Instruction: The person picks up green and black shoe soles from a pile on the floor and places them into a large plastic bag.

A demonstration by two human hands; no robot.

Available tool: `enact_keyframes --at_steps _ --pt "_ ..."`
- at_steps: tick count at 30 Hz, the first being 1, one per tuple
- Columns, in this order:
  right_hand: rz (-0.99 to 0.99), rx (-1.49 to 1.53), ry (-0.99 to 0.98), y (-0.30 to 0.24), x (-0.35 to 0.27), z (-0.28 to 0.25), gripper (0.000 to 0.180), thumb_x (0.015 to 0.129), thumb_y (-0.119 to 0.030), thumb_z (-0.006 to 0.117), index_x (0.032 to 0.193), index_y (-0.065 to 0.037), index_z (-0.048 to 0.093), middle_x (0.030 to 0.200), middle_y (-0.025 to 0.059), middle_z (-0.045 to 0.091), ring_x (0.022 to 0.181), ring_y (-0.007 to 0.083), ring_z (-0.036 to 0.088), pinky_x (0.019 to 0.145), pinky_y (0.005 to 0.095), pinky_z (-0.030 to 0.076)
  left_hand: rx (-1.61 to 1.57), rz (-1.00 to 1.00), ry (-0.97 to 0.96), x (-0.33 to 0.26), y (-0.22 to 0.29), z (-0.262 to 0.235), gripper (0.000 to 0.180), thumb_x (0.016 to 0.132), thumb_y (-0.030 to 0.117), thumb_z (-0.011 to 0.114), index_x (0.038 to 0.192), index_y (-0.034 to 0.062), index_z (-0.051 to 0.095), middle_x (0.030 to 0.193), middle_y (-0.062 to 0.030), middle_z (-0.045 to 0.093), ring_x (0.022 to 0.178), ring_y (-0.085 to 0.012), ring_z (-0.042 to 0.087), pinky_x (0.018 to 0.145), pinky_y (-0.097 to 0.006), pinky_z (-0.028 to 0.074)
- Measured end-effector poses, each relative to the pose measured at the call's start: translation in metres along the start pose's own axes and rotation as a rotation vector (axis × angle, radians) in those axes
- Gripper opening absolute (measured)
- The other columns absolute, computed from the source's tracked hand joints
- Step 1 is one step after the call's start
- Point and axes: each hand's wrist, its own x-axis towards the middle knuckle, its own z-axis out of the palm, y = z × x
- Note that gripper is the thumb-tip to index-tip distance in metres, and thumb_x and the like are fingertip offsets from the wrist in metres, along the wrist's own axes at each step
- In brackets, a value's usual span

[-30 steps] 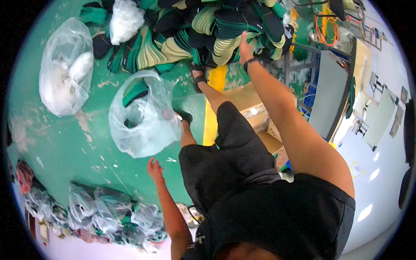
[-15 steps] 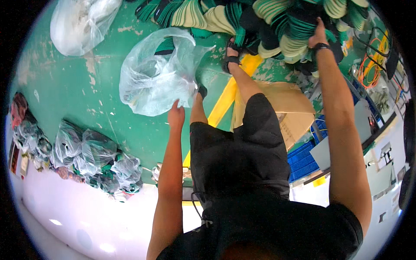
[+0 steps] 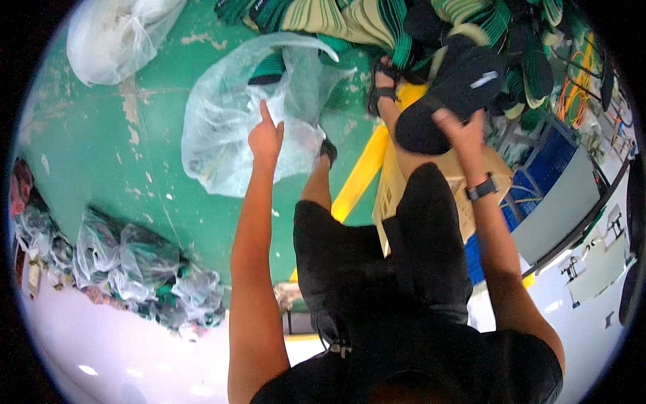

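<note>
At the far left, a row of filled plastic bags point(image 3: 128, 249) lies along the wall, and above it, near the upper edge, stands a clear bag with white contents point(image 3: 124, 40). Next comes an open plastic bag point(image 3: 208, 145), pale and crumpled, on the green floor point(image 3: 158, 182); a small green and black bundle point(image 3: 269, 69) shows inside its upper part. The left forearm rises almost straight from the lower edge, and the left hand point(image 3: 266, 140) is over this bag, half spread: the index finger points forward, the thumb is a little apart at the right, and the other fingers are bent. Whether it touches the film, one cannot tell. To the right, a yellow stripe point(image 3: 360, 178) runs slantwise between the sandalled feet, and a heap of insoles point(image 3: 323, 23), green, black and cream, spreads along the top. Farther right, a black insole point(image 3: 420, 128) with a white mark is before the heap, above the cardboard box point(image 3: 490, 168). The right hand point(image 3: 466, 135) pinches its near end, thumb upon the face, the wrist with a dark watch point(image 3: 482, 188) bent slightly, the elbow out to the side; whether more pieces lie underneath, one cannot tell.
</note>
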Motion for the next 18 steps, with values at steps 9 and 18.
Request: enact_keyframes --at_steps 9,18 --pt "-0.205 0.053 -0.316 -0.038 -0.057 0.134 0.099 0.062 -0.036 0.08 0.134 0.01 0.029 0.123 0.0267 0.049 0.114 0.0343 0.05 0.096 0.0357 0.039 -0.465 -0.198 -0.252 0.014 -0.069 0.01 0.059 0.085 0.053 0.048 0.054 0.0035 0.054 0.046 -0.0086 0.054 0.052 -0.0224 0.059 0.056 -0.035 0.047" --pt "-0.607 -0.66 -0.632 -0.048 -0.067 0.218 0.091 0.055 -0.036 0.076 0.127 0.006 0.039 0.091 0.0266 0.057 0.087 0.0406 0.056 0.077 0.0434 0.046 -0.841 -0.253 0.171 -0.198 -0.101 -0.084 0.055 0.094 0.043 0.04 0.062 0.0004 0.055 0.047 -0.0085 0.051 0.049 -0.0169 0.053 0.05 -0.031 0.04"
